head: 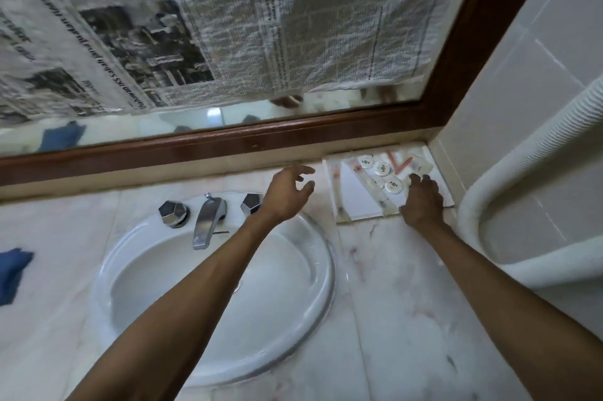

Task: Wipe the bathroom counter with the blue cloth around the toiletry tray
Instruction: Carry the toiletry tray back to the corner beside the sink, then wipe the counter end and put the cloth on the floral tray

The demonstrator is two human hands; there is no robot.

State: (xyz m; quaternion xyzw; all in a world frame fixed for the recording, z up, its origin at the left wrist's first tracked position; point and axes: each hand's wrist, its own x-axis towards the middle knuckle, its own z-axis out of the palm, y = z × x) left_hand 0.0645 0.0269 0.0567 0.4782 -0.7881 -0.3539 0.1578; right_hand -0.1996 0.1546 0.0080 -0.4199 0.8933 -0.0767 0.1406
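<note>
The white toiletry tray (355,201) sits in the counter's far right corner, holding round white caps and pink items. My right hand (424,201) rests on the tray's near right part, fingers bent over its edge; whether it grips the tray is unclear. My left hand (287,193) hovers open just left of the tray, above the counter behind the sink, holding nothing. The blue cloth (11,273) lies crumpled on the marble counter (391,302) at the far left edge of view, far from both hands.
A white oval sink (156,286) with a chrome tap (207,221) and two faceted knobs fills the counter's middle. Behind runs a wood-framed mirror (228,139) covered with newspaper. A white ribbed hose (522,172) curves along the tiled right wall.
</note>
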